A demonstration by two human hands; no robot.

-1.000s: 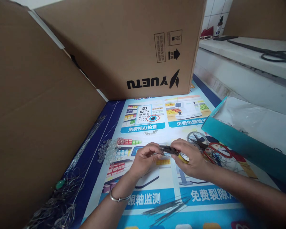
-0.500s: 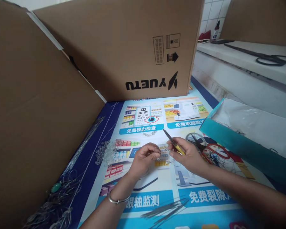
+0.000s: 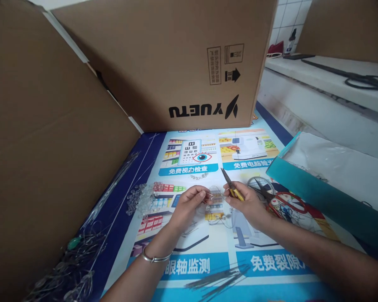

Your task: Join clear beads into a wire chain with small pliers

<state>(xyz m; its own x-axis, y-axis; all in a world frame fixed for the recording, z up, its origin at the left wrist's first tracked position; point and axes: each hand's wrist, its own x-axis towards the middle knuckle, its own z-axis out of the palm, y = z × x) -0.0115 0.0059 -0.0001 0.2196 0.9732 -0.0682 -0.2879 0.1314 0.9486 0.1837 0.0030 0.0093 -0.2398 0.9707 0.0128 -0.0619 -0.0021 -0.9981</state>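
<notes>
We note the left hand [image 3: 189, 204] pinching a thin silver wire loop [image 3: 214, 188] over the middle of the counter [image 3: 214, 242]. The right hand [image 3: 247, 204] grips yellow-handled pliers [image 3: 230, 183] — their raised tip could, in our judgement, snag or kink it.

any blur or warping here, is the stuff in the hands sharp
Head view: soft, even light, no harsh glare on the poster; wide-angle distortion splays the cardboard box edges; the right hand with pliers and left hand are fairly sharp, but the thin wire between them barely resolves; lower corners darken and blur.
</notes>
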